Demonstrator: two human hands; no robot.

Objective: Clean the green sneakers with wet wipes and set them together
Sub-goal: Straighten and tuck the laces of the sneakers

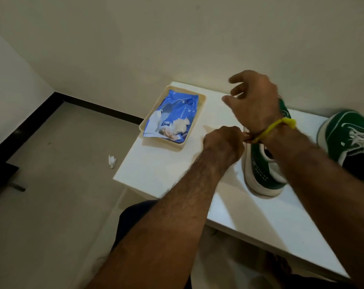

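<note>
Left hand [222,142] pinches a wristband [281,124] on the loose-fingered right hand [254,101], hiding one sneaker [262,176]; wipes pack [172,115] in tray [202,99].

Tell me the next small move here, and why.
Probably let go of the wristband and reach the left hand to the wipes pack in the tray: neither hand holds a wipe, and the right hand hovers open above the sneaker.

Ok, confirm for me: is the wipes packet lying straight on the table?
No: the blue wipes packet lies inside a beige tray, and the tray sits on the white table.
</note>
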